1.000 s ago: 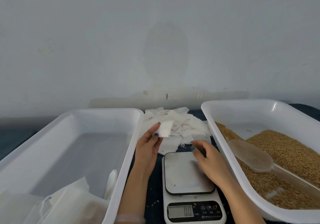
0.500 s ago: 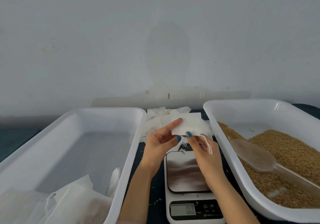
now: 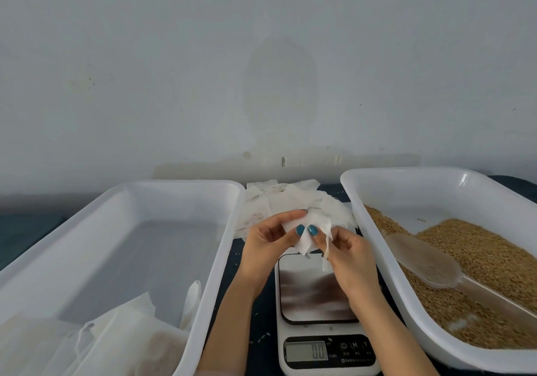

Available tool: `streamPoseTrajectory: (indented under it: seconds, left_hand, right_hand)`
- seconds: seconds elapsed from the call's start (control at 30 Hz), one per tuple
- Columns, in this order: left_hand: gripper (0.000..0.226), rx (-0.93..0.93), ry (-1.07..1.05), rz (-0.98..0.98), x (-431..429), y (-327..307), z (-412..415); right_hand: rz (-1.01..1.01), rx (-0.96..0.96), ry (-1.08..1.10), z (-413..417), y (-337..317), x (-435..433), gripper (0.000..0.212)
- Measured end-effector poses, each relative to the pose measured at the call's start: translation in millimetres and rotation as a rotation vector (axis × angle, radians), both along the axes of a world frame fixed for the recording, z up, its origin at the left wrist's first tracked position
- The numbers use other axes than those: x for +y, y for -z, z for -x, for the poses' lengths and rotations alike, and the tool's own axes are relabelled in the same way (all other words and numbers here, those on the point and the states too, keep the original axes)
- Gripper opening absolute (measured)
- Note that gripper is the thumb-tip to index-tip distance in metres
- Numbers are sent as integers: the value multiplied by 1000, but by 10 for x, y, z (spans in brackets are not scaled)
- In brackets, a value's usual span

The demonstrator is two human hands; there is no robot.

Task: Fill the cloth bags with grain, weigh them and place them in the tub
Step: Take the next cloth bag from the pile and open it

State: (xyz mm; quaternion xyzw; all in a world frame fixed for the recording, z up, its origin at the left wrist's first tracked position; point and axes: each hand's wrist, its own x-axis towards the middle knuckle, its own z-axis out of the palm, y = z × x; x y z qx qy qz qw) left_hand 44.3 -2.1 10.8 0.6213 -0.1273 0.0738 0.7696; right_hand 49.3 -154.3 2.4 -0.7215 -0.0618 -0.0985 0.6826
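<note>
Both hands meet above the far edge of the scale (image 3: pixel 319 303), whose display reads zero. The scale sits in the narrow dark strip of counter (image 3: pixel 261 320) between two white tubs. The left hand (image 3: pixel 268 237) and the right hand (image 3: pixel 345 255) each pinch the same empty cloth bag (image 3: pixel 305 239) between thumb and fingers, and its drawstring hangs by the right thumb.

Sideways room is tight. The left tub (image 3: pixel 220 259) has its rim close at 9 o'clock of the scale, and the right tub (image 3: pixel 374 259) has its rim close at 3 o'clock. At 12 o'clock, just behind the hands, a pile of empty bags (image 3: pixel 279 201) fills the gap toward the wall.

The left tub holds filled bags (image 3: pixel 122 338) bunched in its near corner, at 7 o'clock. The right tub holds grain (image 3: pixel 479 248) with a clear scoop (image 3: pixel 421 259) lying on it, handle toward 5 o'clock.
</note>
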Motion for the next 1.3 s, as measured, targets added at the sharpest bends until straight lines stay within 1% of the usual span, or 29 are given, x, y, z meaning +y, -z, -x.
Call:
streamPoseTrajectory:
  seconds: [0.07, 0.13, 0.17, 0.23, 0.3, 0.43, 0.53, 0.73, 0.83, 0.93, 1.07, 1.13, 1.2, 1.3]
  left_hand:
    - [45, -11, 12, -110, 14, -24, 14]
    - [63, -55, -3, -320, 31, -43, 23]
    - [66, -86, -5, -412, 26, -57, 29]
    - [62, -149, -9, -538, 7, -63, 32]
    - [57, -194, -57, -596, -41, -63, 44]
    - [47, -220, -150, -617, -81, -61, 38]
    - [43, -199, -85, -591, -75, -66, 44]
    - [45, -226, -143, -686, -109, -15, 23]
    - [49, -254, -187, -711, -137, 3, 31]
    - [43, -246, -223, -689, -160, 16, 14]
    - [35, -278, -295, -671, -147, 13, 13]
    - [40, -278, -365, -644, -144, -3, 19]
    - [43, -290, -454, -614, -142, -20, 14]
    - [30, -300, -562, -528, -125, -23, -2]
  right_hand:
    - [-4, -10, 28, 9, -3, -7, 41]
    - [47, -62, 75, 5, 20, -28, 41]
    - [82, -88, 98, -4, 33, -38, 39]
    - [108, -112, 120, -21, 48, -44, 35]
    - [120, -113, 120, -29, 50, -39, 34]
    - [174, -118, 111, -25, 64, -39, 26]
    - [241, -144, 145, -17, 63, -54, 26]
    - [292, -164, 138, -6, 60, -38, 23]
    - [336, -191, 146, -10, 67, -44, 30]
    - [386, -216, 133, -8, 69, -52, 41]
    - [430, -233, 123, -17, 55, -58, 43]
    - [424, -243, 90, 0, 38, -53, 44]
    - [387, -232, 55, 16, 21, -49, 41]
    - [334, -207, 52, 24, 15, -45, 35]
